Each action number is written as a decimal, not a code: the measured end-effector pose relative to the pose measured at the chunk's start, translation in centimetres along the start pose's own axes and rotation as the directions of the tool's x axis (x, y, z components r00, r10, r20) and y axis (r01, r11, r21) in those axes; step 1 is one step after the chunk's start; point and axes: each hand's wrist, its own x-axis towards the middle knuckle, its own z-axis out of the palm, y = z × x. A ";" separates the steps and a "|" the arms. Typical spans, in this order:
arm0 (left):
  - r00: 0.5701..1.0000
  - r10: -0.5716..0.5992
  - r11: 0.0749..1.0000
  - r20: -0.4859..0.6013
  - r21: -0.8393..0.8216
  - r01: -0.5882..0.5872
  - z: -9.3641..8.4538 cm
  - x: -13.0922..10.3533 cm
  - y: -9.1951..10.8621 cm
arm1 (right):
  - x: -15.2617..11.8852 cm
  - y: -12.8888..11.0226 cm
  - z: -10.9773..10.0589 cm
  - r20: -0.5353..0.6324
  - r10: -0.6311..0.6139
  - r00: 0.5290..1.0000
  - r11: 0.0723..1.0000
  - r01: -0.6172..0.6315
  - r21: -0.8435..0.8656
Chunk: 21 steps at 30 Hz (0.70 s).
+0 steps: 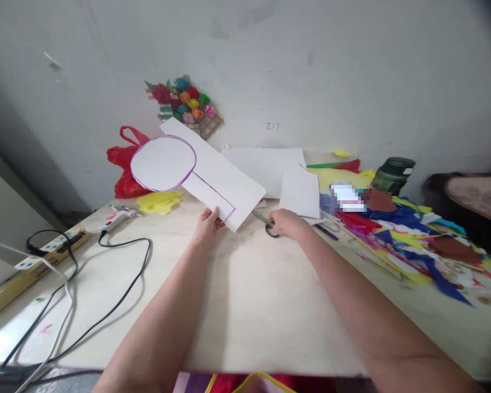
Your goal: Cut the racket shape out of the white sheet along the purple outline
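My left hand (210, 222) pinches the lower edge of a white sheet of card (233, 180), holding it tilted above the table. Purple lines on the card draw a large round shape with a long straight strip running from it, and the card's edge follows the round outline on the left. A pair of scissors (271, 228) with dark handles is in my right hand (287, 222), its blades pointing toward the card's lower right corner. The blades look apart from the card, though the tip is partly hard to make out.
White card pieces (300, 191) lie behind my right hand. Coloured scraps (417, 240), a blurred phone-like item (347, 196) and a green bottle (393, 174) are at right. At left are a glue gun (117, 217), cables, a power strip (53, 251) and a red bag (126, 169). Paper flowers (188, 103) stand behind.
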 end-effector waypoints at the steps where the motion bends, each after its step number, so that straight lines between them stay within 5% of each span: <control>1: 1.000 -0.001 1.000 -0.002 -0.001 0.001 0.0 0.0 0.0 | 0.1 0.0 0.1 -0.020 -0.006 1.000 1.000 0.006 0.011; 7: 1.000 -0.012 0.999 0.007 -0.046 0.012 0.1 -0.2 0.2 | 1.2 1.5 0.6 -0.073 0.073 0.995 0.977 -0.057 0.203; 11: 1.000 -0.004 0.996 0.010 -0.084 0.005 0.0 -0.2 0.3 | 1.5 2.1 0.9 -0.030 0.160 0.987 0.857 -0.123 0.500; 13: 1.000 -0.008 0.995 0.005 -0.097 0.009 0.0 -0.2 0.3 | 1.5 2.0 0.9 0.035 0.181 0.983 0.663 -0.148 0.734; 16: 1.000 -0.022 0.994 0.012 -0.109 0.023 0.1 -0.2 0.4 | 1.4 1.5 0.8 0.091 0.189 0.978 0.226 -0.134 0.965; 19: 0.999 -0.041 0.993 0.033 -0.108 0.045 0.3 -0.4 0.4 | 1.3 0.7 0.5 0.061 0.144 0.988 -0.139 -0.041 0.989; 21: 0.998 -0.048 0.994 0.050 -0.094 0.053 0.4 -0.5 0.4 | 1.3 0.0 0.3 0.057 0.124 0.991 -0.294 -0.018 0.956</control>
